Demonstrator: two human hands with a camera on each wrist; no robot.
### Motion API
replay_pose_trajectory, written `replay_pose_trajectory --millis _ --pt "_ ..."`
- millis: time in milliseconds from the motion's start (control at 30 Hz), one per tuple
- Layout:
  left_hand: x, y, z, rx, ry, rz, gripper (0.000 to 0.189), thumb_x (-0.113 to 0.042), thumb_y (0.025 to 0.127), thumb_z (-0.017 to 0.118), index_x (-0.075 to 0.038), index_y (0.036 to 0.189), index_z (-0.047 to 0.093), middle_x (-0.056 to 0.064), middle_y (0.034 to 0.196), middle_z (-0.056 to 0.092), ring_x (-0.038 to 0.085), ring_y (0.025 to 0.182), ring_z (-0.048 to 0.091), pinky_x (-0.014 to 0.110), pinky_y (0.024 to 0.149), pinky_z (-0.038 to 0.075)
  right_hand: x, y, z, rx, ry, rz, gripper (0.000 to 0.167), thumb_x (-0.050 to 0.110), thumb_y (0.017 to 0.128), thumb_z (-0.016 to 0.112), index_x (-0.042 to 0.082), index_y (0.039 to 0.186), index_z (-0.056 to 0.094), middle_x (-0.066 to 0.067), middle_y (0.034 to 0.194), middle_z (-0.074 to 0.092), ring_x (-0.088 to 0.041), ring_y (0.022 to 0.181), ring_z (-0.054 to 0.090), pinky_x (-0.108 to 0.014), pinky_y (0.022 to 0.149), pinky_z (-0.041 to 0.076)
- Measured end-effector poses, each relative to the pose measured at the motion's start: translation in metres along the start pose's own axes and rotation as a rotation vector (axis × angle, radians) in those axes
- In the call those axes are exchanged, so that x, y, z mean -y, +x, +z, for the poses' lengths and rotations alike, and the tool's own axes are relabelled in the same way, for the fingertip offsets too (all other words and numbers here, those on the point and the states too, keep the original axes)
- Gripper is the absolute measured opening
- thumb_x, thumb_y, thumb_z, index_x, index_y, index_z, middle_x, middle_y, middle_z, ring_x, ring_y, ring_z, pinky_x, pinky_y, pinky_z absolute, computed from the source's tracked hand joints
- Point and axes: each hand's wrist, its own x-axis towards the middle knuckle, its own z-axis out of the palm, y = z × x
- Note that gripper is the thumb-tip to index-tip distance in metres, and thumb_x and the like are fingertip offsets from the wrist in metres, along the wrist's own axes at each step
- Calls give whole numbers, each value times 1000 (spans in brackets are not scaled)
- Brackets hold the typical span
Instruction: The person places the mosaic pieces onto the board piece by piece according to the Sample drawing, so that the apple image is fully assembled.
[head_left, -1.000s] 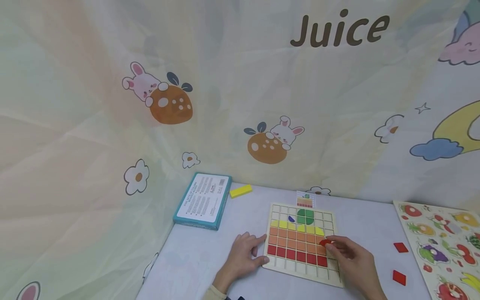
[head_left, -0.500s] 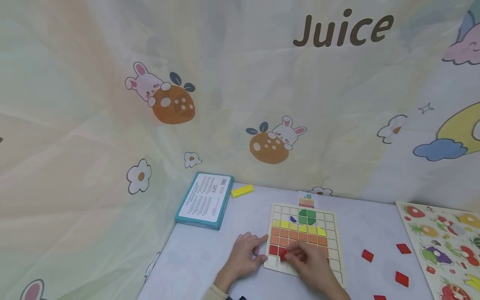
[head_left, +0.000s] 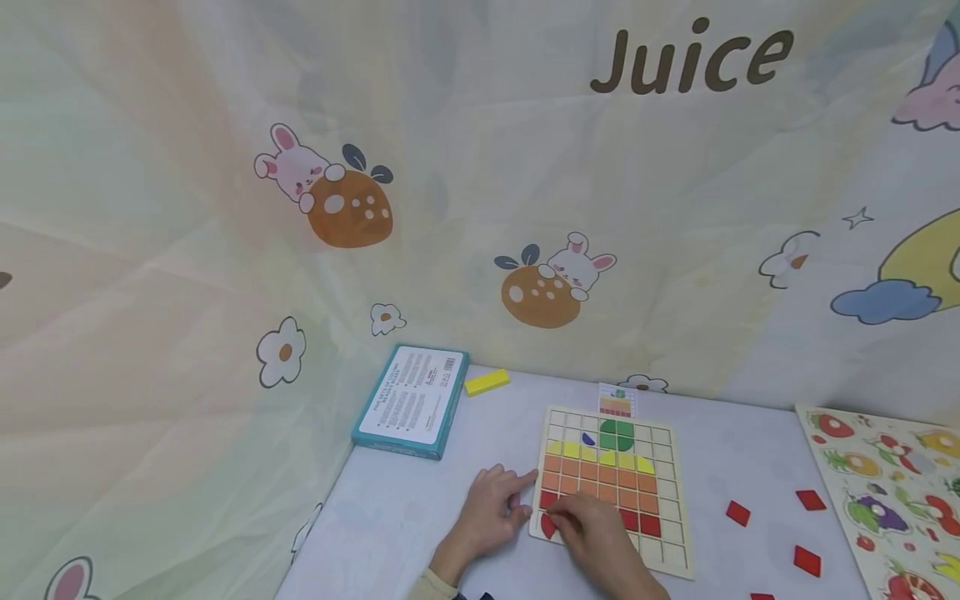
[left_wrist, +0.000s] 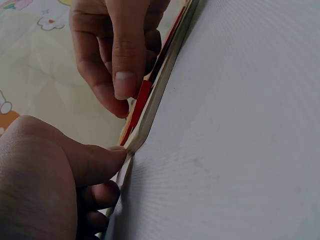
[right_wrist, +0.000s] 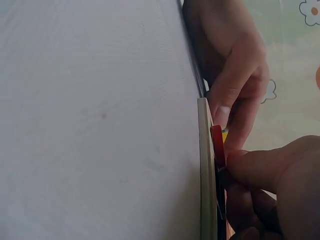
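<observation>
In the head view my right hand point(head_left: 600, 542) pinches a red piece with a curved edge point(head_left: 548, 525) at the near left corner of the gridded board point(head_left: 667, 550). The right wrist view shows this red piece point(right_wrist: 218, 145) tilted on the board's edge, under the thumb. My left hand point(head_left: 483, 512) touches the board's left edge with an extended index finger and thumb; its other fingers are loosely bent. Rows of yellow, orange and red tiles lie on the board, with a green shape point(head_left: 617, 435) and a small blue piece point(head_left: 588, 438) above. My right hand hides part of the red row.
Several loose red pieces point(head_left: 807, 560) lie right of the board. A fruit-picture board point(head_left: 885, 500) is at the far right. Behind the gridded board stands a small pattern card point(head_left: 617, 402). A teal box point(head_left: 410, 400) and a yellow block point(head_left: 487, 382) are at the back left.
My right hand has moved from the board's right side to its near left corner, carrying the red piece. Loose red pieces on the right have come into view. My left hand stays at the edge.
</observation>
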Motion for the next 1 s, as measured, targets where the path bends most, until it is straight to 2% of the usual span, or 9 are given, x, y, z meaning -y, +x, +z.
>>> replay_pose_trajectory --millis 133,300,567,833,1000 --pt "-1 0 0 -8 3 9 50 -22 88 77 -22 138 73 -18 70 47 -2 72 35 18 73 30 0 -2 -1 -4 13 43 13 18 89 86 26 98 79 17 87 66 2 75 51 -20 69 49" --pt "-1 0 -1 -10 6 5 50 -23 88 77 -23 138 73 -18 70 47 -2 73 35 18 74 30 1 -5 0 47 8 63 18 26 84 90 25 98 78 15 87 57 0 75 46 -19 67 43" --pt "-2 0 -1 4 3 -10 49 -24 89 76 -23 139 72 -18 70 48 -1 73 36 19 74 31 8 -4 2 23 -55 59 14 23 87 87 22 100 82 16 84 56 0 72 44 -19 64 41" --pt "-3 0 -2 11 -1 -21 49 -25 90 76 -23 139 72 -17 70 48 -1 73 35 18 74 30 10 -4 2 26 -103 61 9 22 87 87 22 95 84 17 80 54 0 70 42 -20 63 40" --pt "-3 0 -2 7 -3 -19 49 -24 89 76 -23 138 73 -18 69 47 -2 72 34 18 73 30 7 -6 0 41 -84 37 9 22 88 87 20 97 85 17 77 52 1 68 41 -19 61 39"
